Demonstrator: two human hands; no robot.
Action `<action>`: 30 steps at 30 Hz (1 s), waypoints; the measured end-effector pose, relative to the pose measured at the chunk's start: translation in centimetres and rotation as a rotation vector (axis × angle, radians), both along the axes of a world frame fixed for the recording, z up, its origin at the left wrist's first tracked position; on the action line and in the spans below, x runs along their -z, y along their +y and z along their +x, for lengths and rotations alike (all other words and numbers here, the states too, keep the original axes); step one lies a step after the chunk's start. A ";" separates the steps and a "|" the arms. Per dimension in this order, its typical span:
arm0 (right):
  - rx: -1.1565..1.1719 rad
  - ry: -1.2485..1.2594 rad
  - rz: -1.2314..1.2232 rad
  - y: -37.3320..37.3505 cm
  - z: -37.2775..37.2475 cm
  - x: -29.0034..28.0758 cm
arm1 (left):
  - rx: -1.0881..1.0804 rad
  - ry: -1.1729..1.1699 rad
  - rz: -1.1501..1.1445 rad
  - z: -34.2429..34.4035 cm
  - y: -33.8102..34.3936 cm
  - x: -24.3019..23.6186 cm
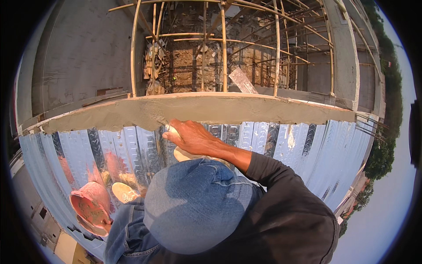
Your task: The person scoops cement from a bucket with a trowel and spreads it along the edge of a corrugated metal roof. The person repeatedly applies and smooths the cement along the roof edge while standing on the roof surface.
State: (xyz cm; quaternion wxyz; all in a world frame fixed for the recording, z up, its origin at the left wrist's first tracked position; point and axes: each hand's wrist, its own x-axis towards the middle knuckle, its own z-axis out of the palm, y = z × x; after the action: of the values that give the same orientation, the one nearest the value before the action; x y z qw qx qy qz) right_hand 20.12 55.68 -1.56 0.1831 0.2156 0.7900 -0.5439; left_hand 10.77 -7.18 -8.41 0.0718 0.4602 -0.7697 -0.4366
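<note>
My right hand (189,134) reaches across from the right, closed on a light-coloured tool (171,128), perhaps a trowel, largely covered by my fingers. It is at the lower edge of a band of wet grey mortar (114,114) running along the concrete ledge. Beneath are corrugated metal sheets (259,136). A tan shoe (123,192) and my denim-clad knee (198,207) show below the hand. My left hand is not in view.
A red bucket (90,207) with mortar stains lies tilted at lower left. Beyond the ledge are bamboo scaffolding (224,53), a loose board (241,80) and rubble (180,66) below. A grey wall (83,53) stands left; rebar (371,130) sticks out right.
</note>
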 end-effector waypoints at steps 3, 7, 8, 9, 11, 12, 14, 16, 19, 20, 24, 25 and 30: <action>0.094 0.047 0.156 1.9 4.0 1.6 | 0.064 -0.085 0.073 1.0 4.7 2.2; 0.245 0.028 0.287 4.7 9.5 2.0 | 0.151 -0.171 0.144 1.7 9.5 3.9; 0.300 0.044 0.353 5.1 11.4 2.5 | 0.170 -0.192 0.160 1.8 10.6 4.3; 0.330 -0.063 0.322 5.7 12.9 2.0 | 0.188 -0.213 0.176 1.9 11.5 4.7; 0.351 -0.225 0.256 7.0 14.4 0.4 | 0.189 -0.205 0.197 2.5 12.0 4.8; 0.427 -0.239 0.250 7.5 16.0 0.3 | 0.201 -0.221 0.205 2.7 12.6 4.9; 0.589 -0.270 0.237 7.5 19.9 1.2 | 0.235 -0.246 0.216 2.5 13.6 5.4; 0.771 -0.294 0.265 7.1 24.6 4.0 | 0.260 -0.267 0.225 2.5 14.4 5.6; 1.203 -0.243 0.039 6.9 27.5 5.1 | 0.278 -0.275 0.235 2.5 14.7 5.8; 1.369 -0.211 -0.088 6.7 27.9 5.4 | 0.280 -0.274 0.239 2.6 14.7 5.9; 1.671 -0.099 -0.242 7.9 27.7 5.6 | 0.289 -0.280 0.249 3.0 14.6 6.2; 1.669 -0.107 -0.258 8.2 27.5 6.1 | 0.290 -0.282 0.254 2.9 14.7 6.3; 1.350 -0.235 -0.258 6.8 24.3 7.1 | 0.290 -0.290 0.272 3.6 15.0 7.0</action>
State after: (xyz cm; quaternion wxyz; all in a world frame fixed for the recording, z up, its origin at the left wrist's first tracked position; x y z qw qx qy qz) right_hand 44.40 62.49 -8.61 -0.0864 0.6935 0.3872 -0.6013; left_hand 14.35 7.80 -15.39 -0.1655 0.4083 -0.7640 -0.4714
